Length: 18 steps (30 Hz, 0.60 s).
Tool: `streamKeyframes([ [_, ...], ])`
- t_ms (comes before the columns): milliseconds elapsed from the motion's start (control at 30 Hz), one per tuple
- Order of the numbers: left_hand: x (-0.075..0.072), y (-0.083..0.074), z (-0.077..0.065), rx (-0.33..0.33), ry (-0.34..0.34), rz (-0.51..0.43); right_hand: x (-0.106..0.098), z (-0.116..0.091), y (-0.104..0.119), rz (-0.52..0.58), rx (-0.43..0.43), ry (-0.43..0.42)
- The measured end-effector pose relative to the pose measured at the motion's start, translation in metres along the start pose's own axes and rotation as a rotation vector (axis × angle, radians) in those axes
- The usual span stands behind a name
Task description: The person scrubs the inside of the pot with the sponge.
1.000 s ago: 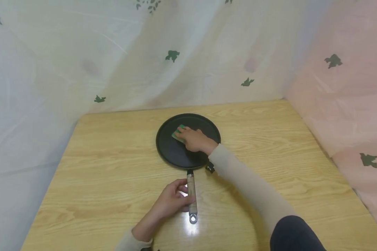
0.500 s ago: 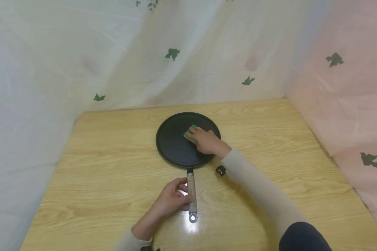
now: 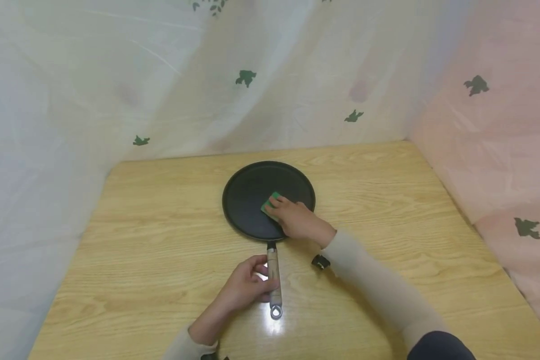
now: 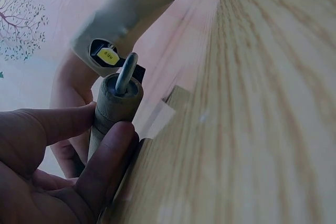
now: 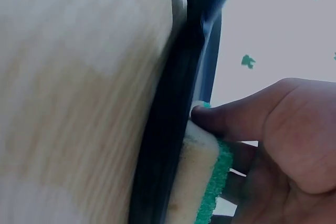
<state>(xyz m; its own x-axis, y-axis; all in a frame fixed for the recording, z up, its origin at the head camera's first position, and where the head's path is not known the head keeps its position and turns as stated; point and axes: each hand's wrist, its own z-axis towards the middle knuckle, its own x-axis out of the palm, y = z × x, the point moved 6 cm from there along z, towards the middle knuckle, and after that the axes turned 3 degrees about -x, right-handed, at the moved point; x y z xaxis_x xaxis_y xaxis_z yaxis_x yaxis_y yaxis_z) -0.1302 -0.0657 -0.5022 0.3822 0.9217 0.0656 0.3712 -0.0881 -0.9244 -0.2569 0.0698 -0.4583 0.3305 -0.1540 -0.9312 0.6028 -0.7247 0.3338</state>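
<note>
A round black flat pan [image 3: 247, 192] lies on the wooden table, its wood-look handle [image 3: 273, 265] pointing toward me. My left hand [image 3: 245, 285] holds that handle between thumb and fingers; the left wrist view shows the pinch near the metal hanging ring [image 4: 126, 74]. On the pan's surface, right of its middle, my right hand [image 3: 297, 220] grips a sponge [image 3: 270, 204] with a green top. In the right wrist view the sponge's pale yellowish side [image 5: 191, 177] faces the pan, with the thumb at its edge. The palm covers part of the sponge in the head view.
The light wooden table [image 3: 162, 225] extends around the pan. A pale cloth backdrop [image 3: 184, 100] with green bird prints hangs behind it, and a pink one [image 3: 513, 150] stands along the right edge. A small black wrist device [image 3: 321, 262] sits under my right sleeve.
My right hand has moved the sponge across the pan, first to the right, then back toward me. The left hand and the pan have stayed in place.
</note>
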Motion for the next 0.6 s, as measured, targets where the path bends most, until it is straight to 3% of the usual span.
streamKeyframes([
  [233, 0.000, 0.000, 0.001, 0.003, 0.021, 0.010, 0.012, -0.002, 0.016, 0.040, -0.109, 0.026],
  [600, 0.000, 0.000, 0.001, 0.009, 0.027, 0.010, 0.017, 0.006, 0.037, 0.096, -0.177, 0.064],
])
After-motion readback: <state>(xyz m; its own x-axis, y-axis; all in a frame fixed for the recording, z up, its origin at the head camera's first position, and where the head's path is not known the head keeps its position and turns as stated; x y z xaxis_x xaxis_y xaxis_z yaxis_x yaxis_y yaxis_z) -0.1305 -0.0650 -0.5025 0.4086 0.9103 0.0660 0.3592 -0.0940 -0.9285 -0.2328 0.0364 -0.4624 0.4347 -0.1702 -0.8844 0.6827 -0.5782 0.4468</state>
